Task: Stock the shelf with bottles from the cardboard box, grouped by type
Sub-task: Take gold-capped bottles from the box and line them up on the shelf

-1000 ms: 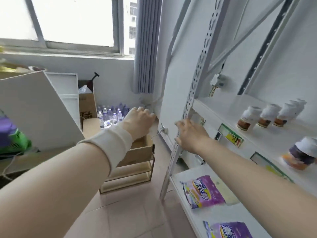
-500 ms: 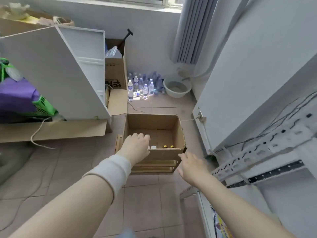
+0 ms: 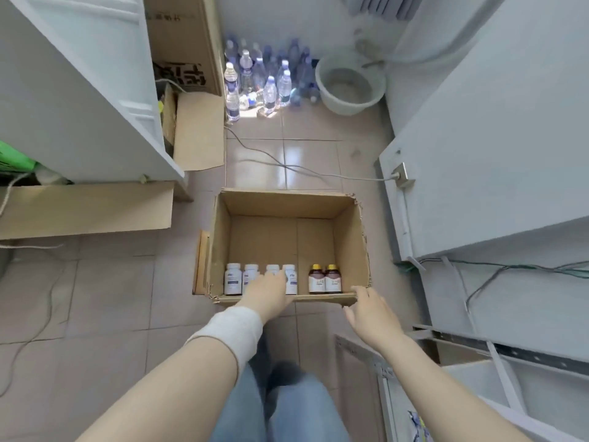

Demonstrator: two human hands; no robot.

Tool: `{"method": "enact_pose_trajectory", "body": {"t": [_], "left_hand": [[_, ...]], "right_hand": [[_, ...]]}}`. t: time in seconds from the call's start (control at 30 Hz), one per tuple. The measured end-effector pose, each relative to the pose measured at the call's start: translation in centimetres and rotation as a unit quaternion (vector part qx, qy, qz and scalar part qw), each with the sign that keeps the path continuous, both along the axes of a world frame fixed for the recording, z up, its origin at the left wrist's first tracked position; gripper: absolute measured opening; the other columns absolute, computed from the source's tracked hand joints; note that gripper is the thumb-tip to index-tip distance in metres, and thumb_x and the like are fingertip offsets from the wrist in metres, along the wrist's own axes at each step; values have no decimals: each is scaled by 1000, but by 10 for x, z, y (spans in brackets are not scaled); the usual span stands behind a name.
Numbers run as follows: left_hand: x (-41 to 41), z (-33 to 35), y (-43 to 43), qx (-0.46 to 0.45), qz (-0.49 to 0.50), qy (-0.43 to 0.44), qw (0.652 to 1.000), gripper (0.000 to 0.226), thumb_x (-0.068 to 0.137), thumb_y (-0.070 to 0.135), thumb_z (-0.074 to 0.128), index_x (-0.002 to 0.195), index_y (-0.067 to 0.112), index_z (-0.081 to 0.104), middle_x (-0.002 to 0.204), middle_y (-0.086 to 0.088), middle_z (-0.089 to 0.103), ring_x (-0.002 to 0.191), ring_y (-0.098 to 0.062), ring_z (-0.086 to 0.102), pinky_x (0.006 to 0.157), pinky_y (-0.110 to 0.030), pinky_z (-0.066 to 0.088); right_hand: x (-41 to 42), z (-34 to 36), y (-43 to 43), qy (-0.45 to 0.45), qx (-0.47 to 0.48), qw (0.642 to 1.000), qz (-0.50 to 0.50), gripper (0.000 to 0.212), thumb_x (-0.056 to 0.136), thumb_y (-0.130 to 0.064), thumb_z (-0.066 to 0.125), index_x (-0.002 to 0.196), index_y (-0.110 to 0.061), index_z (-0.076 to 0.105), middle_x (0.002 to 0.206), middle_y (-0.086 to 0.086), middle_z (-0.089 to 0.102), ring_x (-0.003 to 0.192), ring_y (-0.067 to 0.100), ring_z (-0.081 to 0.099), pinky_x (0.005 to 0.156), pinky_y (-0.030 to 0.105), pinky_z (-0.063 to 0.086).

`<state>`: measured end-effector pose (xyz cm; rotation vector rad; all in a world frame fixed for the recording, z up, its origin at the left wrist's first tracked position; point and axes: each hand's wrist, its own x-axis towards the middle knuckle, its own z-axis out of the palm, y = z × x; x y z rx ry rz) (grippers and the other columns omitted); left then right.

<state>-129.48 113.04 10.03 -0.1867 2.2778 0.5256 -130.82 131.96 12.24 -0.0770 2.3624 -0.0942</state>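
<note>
Both hands have come lower and closer to the box than a moment ago, and the left hand [image 3: 267, 293] now reaches inside it. Blue jeans [image 3: 287, 409] show at the very bottom. A white band [image 3: 232, 330] goes round the left wrist. The left hand's fingers are straight and lie on the third of four white bottles [image 3: 232, 279]. Its grip is apart, not wrapped round any bottle. The right hand [image 3: 369, 314] hovers over the near right corner of the cardboard box [image 3: 287, 205], fingers spread, grip apart and holding nothing.

The white bottles stand in a row along the near wall of the box. Two brown bottles [image 3: 325, 279] with gold caps stand side by side just right of them. The shelf [image 3: 478, 384] is low on the right. Tiled floor [image 3: 111, 298] lies around the box.

Farther off, a gray cord [image 3: 306, 170] runs to a plug [image 3: 402, 174] on the right. At the back, water bottles [image 3: 267, 87] stand beside a pale bucket [image 3: 347, 106].
</note>
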Motion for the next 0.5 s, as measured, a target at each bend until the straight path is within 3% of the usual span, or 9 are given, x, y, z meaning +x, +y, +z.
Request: {"method": "enact_pose_trajectory", "body": {"t": [0.23, 0.33, 0.5], "left_hand": [[-64, -118, 30, 81, 95, -89, 988, 46, 95, 31, 49, 137, 14, 37, 135, -8, 51, 120, -26, 52, 98, -37, 45], [-89, -185, 47, 84, 130, -100, 983, 47, 95, 29, 50, 136, 11, 36, 134, -11, 50, 118, -27, 53, 97, -38, 45], [-112, -257, 77, 77, 141, -131, 978, 44, 94, 33, 51, 127, 6, 40, 130, -15, 47, 118, -33, 50, 92, -38, 43]], "right_hand": [[-70, -119, -9, -50, -52, 987, -141, 49, 94, -26, 48, 138, -11, 35, 138, 9, 41, 124, 24, 45, 100, 33, 39], [-95, -192, -6, -102, -16, 972, -213, 46, 93, -23, 50, 133, -2, 39, 135, 16, 43, 122, 31, 46, 99, 37, 39], [-101, -267, -6, -140, 52, 965, -216, 37, 96, -12, 43, 128, 4, 38, 130, 18, 41, 121, 33, 47, 96, 35, 40]]}}
